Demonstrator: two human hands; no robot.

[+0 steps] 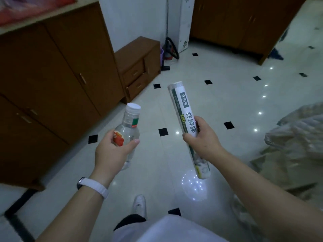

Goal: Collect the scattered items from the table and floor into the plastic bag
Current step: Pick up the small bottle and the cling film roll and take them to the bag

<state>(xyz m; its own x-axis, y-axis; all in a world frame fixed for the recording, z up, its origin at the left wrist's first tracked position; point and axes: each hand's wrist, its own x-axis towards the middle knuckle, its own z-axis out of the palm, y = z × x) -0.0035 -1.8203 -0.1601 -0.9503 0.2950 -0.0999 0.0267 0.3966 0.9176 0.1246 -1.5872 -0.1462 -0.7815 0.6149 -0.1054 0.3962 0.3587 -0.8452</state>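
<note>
Fingers (134, 143) around clear plastic bottle (128, 130)

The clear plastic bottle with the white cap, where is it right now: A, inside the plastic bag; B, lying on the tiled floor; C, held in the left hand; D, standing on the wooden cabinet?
C: the left hand grips the clear plastic bottle with the white cap above the floor.

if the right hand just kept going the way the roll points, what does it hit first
Nothing close. The right hand holds the roll aimed up and away over bare floor. The first thing on that line looks like the white panel at the wall, though depth is hard to judge.
</note>
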